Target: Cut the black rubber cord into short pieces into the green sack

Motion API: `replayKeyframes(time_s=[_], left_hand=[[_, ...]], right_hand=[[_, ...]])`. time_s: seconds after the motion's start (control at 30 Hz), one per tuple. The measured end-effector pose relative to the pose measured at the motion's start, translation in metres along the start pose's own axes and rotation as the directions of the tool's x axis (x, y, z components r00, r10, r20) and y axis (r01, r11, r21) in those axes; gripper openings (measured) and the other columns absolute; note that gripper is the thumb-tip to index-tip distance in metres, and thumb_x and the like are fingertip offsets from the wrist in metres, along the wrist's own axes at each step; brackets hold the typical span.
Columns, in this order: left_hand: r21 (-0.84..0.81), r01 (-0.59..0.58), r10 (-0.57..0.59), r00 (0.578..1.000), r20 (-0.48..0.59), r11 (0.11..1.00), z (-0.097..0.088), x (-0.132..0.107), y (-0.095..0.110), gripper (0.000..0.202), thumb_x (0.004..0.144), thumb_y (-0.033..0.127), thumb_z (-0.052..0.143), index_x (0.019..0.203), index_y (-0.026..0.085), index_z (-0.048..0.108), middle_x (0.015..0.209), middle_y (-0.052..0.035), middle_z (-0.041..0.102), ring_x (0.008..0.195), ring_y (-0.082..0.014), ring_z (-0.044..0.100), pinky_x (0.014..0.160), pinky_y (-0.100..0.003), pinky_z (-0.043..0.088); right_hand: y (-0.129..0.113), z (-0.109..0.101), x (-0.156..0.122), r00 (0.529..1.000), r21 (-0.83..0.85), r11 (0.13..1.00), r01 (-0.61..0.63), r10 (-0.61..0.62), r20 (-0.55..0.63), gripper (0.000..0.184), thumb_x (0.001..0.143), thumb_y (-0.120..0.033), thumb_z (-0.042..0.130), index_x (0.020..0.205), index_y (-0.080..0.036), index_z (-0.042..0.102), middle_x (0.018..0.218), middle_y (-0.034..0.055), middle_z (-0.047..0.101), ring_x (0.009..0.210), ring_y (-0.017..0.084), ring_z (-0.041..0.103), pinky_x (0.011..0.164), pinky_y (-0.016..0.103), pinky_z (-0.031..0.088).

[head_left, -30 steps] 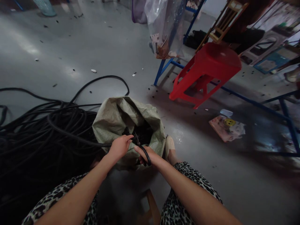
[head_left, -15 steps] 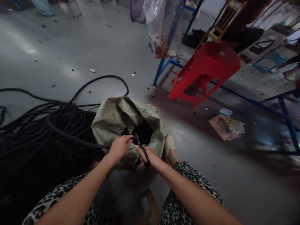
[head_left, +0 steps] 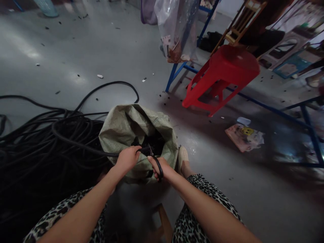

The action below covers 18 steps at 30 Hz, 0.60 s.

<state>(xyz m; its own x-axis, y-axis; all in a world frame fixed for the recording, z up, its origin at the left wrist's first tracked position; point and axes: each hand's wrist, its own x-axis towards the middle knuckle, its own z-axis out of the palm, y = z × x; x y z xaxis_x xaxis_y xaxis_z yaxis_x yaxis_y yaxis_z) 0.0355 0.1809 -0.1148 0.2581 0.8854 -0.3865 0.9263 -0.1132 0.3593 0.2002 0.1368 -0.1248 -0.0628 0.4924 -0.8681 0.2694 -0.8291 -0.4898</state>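
A grey-green woven sack [head_left: 124,126] stands open on the floor in front of my knees, with dark cut pieces inside. My left hand [head_left: 127,158] grips a black cable [head_left: 76,143] that runs from the big coil on the left to the sack's mouth. My right hand [head_left: 160,167] holds black-handled scissors [head_left: 155,160], blades pointing at the cable end just over the sack opening. The two hands are close together, almost touching.
A large tangle of black cable [head_left: 37,145] fills the floor at left. A red plastic stool [head_left: 222,76] leans against a blue metal frame [head_left: 177,72] behind the sack. A clear plastic bag [head_left: 177,27] hangs above. Papers [head_left: 244,136] lie at right. A wooden stool [head_left: 163,224] is between my legs.
My left hand has slid the cable slightly right, further over the sack's mouth. The scissors stay at the cable end. Little else has moved.
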Motion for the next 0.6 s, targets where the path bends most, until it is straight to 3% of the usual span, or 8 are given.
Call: replayKeyframes(time_s=[0.3,0.6], left_hand=[[0.061,0.036,-0.040,0.998,0.054,0.997,-0.0007,-0.0004,0.0010,0.038,0.088,0.023,0.041,0.119,0.021,0.063,0.116,-0.0059,0.068,0.105,-0.0228,0.063,0.089,-0.032,0.048],[0.072,0.073,-0.078,0.994,0.078,0.995,-0.0017,-0.0011,0.0009,0.039,0.086,0.022,0.041,0.118,0.020,0.063,0.114,-0.0067,0.069,0.104,-0.0237,0.064,0.087,-0.032,0.048]], right_hand=[[-0.0013,0.0007,-0.0021,0.998,-0.036,0.998,-0.058,0.059,0.032,0.042,0.088,-0.051,0.050,0.066,-0.015,0.048,0.046,-0.0035,0.043,0.031,0.009,0.044,0.029,0.020,0.039],[0.0017,-0.0005,0.0005,0.999,-0.066,0.997,-0.043,0.041,-0.028,0.047,0.082,-0.058,0.056,0.064,-0.016,0.047,0.044,-0.0028,0.043,0.031,0.009,0.043,0.029,0.019,0.036]])
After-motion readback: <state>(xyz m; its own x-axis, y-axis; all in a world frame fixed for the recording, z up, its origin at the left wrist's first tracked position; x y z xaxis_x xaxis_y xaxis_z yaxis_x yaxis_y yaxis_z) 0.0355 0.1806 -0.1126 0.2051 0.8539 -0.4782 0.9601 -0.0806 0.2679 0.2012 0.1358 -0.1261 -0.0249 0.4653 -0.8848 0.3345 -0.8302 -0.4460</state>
